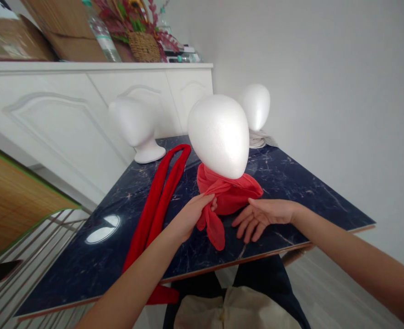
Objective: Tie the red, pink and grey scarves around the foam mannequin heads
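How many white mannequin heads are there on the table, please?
3: a left head near the red scarf, a middle head with a coral scarf around its neck, and a right head farther back with greyish cloth at its base.

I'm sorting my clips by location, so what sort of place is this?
Likely a room in a home, though a small workroom is possible: panelled white cabinets topped with a woven plant basket, and white display heads on a marble-patterned table.
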{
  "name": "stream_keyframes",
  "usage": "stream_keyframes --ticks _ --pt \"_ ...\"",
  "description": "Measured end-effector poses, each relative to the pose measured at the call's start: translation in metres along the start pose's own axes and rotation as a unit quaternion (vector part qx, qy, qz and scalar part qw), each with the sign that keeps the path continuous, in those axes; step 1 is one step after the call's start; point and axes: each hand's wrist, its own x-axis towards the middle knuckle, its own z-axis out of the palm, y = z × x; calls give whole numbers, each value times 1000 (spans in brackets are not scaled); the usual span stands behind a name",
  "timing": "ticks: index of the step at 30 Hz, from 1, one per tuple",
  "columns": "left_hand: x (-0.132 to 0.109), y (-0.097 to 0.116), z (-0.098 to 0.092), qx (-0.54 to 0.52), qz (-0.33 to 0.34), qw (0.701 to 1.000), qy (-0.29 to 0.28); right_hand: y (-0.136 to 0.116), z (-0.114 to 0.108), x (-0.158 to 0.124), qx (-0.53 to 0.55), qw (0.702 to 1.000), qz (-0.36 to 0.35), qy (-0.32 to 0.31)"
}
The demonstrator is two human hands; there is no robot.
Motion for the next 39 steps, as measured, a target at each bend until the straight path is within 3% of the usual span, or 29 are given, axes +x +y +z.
stream_keyframes --ticks 5,10,14,19,27,31,33,37,39 --pt "-8 -3 26 -56 2 998 12 -1 16 42 164 973 -121 104" --pt "-17 -13 52 3 20 1000 20 -10 18 56 193 967 -130 104" --pt "-39 -18 69 155 30 987 39 -18 17 60 233 952 -111 163" --pt "-65 -17 76 371 45 926 55 -23 8 59 232 956 -84 156" --pt "-49 -11 76 542 33 839 23 -28 0 60 264 944 -81 178" --pt "-41 -18 76 580 23 814 19 -31 0 64 263 944 -80 182" --pt "-44 -12 72 597 19 802 11 -27 0 61 252 950 -83 167" --pt "-55 26 40 642 12 767 6 -13 -1 37 186 964 -63 180" --pt "-54 44 14 639 6 769 22 -7 -4 19 117 967 -52 219"
